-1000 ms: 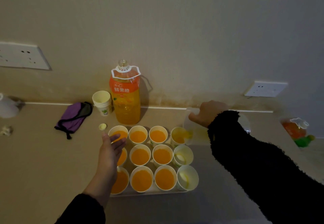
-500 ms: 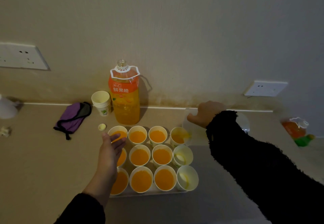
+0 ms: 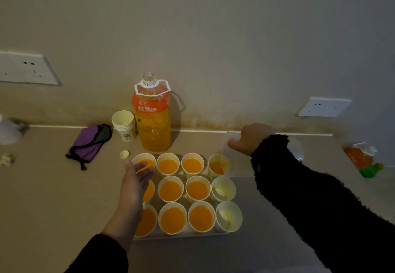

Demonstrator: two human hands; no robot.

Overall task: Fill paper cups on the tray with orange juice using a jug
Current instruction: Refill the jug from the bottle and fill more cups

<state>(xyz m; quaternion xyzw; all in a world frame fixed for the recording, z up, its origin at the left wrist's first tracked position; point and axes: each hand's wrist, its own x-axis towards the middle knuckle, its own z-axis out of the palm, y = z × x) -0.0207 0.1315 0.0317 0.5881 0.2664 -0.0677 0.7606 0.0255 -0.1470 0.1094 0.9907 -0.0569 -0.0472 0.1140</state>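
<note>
Jug (image 3: 235,158), clear plastic, is at 2 o'clock of the tray (image 3: 181,235), just beside the part-filled corner cup (image 3: 218,166). The right hand (image 3: 251,138) curls round its top, and the sleeve hides its tilt. The left hand (image 3: 135,178) hovers with straight fingers over the 9 o'clock cups. A juice bottle (image 3: 152,120) stands upright at 12 and spare cups (image 3: 124,124) at 11 on the worktop (image 3: 42,198).

Twelve paper cups (image 3: 170,189) stand on one tray (image 3: 181,235). Ten hold orange juice (image 3: 197,189), and two, at the tray's 3 and 5 o'clock, show pale insides. One clear jug (image 3: 236,158) sits at 2 o'clock. At 12 are one stack of spare cups (image 3: 124,124) and one large bottle (image 3: 152,123); one small bottle (image 3: 360,157) lies at 3. One cap (image 3: 124,154), one purple pouch (image 3: 88,142), two wall sockets (image 3: 25,69).
</note>
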